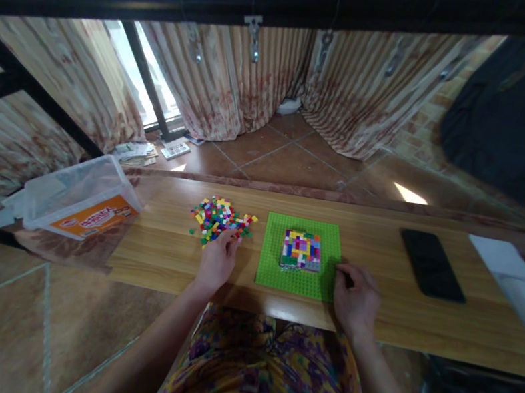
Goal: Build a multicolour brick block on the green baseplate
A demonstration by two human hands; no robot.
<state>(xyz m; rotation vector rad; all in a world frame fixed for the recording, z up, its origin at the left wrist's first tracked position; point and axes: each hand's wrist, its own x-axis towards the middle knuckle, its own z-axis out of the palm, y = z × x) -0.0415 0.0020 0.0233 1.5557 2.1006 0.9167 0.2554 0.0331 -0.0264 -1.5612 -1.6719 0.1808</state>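
A green studded baseplate (269, 275) lies flat on the wooden table. On its middle sits a square block of many-coloured toy bricks (302, 250). To its left, a loose heap of small toy bricks (218, 216) spreads over the wood. My left hand (219, 260) reaches into the near right side of this heap, its fingertips drawn together; whatever they pinch is too small to make out. With curled fingers, my right hand (357, 298) grips the baseplate's right edge.
A clear plastic tub (80, 191) with an orange label leans at the table's left end. A black phone (432, 265) lies on the right, with white paper (509, 267) beyond it. A black metal bar (296, 6) crosses above, before striped curtains.
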